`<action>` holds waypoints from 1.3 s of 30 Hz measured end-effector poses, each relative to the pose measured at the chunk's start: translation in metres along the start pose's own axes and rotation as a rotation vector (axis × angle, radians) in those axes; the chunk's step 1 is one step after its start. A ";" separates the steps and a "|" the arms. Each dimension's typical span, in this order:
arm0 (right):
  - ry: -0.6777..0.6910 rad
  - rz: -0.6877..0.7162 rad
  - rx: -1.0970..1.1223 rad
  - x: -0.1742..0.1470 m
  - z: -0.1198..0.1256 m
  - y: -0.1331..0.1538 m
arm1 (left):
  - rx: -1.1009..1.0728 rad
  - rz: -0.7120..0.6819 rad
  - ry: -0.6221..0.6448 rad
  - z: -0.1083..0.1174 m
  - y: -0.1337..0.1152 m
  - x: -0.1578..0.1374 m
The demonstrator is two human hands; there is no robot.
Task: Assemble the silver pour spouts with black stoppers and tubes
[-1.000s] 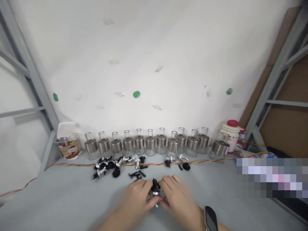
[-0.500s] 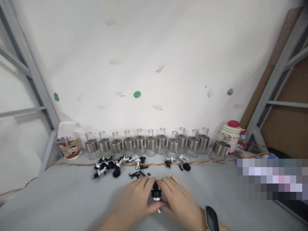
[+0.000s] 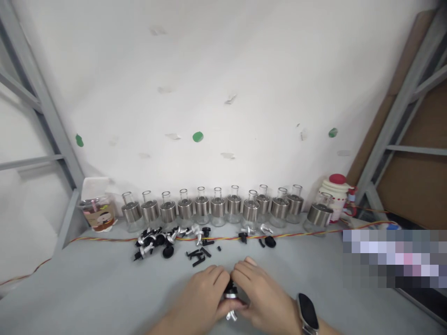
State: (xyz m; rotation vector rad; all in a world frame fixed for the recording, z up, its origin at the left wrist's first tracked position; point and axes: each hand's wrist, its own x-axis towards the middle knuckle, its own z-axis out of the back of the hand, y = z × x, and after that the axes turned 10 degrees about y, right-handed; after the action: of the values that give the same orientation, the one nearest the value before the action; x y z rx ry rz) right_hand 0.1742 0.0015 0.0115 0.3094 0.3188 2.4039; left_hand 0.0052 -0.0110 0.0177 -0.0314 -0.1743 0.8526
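Note:
Near the front of the table, my left hand [image 3: 206,296] and my right hand [image 3: 257,294] are both closed on one pour spout [image 3: 231,294]. Its black ribbed stopper points away from me, and its silver spout end shows below my thumbs. Fingers cover much of the black part. Just beyond my hands lie several short black tubes [image 3: 199,261] and a small black piece [image 3: 219,248]. Farther left is a pile of black and silver pour spouts [image 3: 150,238], with a round black cap [image 3: 168,251] beside it.
Several glass bottles with steel bands [image 3: 185,206] stand along the wall. A red-and-yellow twisted wire [image 3: 296,235] crosses the table before them. A plastic cup [image 3: 98,214] stands at left, a cream bottle with a red lid [image 3: 335,195] at right. Another round black cap [image 3: 270,242] lies right of centre.
Both hands have moved slightly down toward me with the pour spout. Its stopper is now more covered by fingers, and more of its silver end shows below.

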 end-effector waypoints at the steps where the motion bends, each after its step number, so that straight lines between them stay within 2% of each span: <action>1: -0.001 0.004 0.018 0.000 0.000 0.000 | -0.007 -0.006 -0.004 -0.001 0.000 0.000; 4: -0.004 0.009 0.051 -0.001 0.001 0.000 | -0.012 -0.007 -0.023 -0.001 -0.001 -0.001; 9: -0.018 -0.033 0.035 0.001 0.000 0.001 | -0.008 0.111 -0.057 0.006 0.003 -0.001; 15: -0.016 -0.062 0.036 0.003 -0.002 0.001 | 0.043 0.041 -0.084 0.005 0.007 -0.002; 18: -0.016 -0.072 0.117 0.002 -0.003 0.002 | 0.020 0.009 -0.072 0.001 0.005 -0.002; 22: -0.058 -0.123 0.254 0.001 -0.006 0.003 | -0.077 0.067 -0.060 -0.004 0.002 -0.001; 27: -0.093 -0.152 0.325 0.001 -0.010 0.003 | -0.174 0.105 -0.028 -0.005 0.000 0.001; 33: -0.087 -0.169 0.257 0.003 -0.009 0.002 | -0.176 0.125 0.015 -0.006 0.003 0.003; 39: -0.041 -0.109 0.174 0.003 -0.003 0.004 | -0.210 0.143 0.030 -0.003 0.007 0.000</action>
State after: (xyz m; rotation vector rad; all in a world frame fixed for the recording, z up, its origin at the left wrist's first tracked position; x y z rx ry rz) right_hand 0.1685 -0.0002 0.0107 0.4091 0.5146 2.2636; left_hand 0.0001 -0.0064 0.0145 -0.2554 -0.2350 0.9735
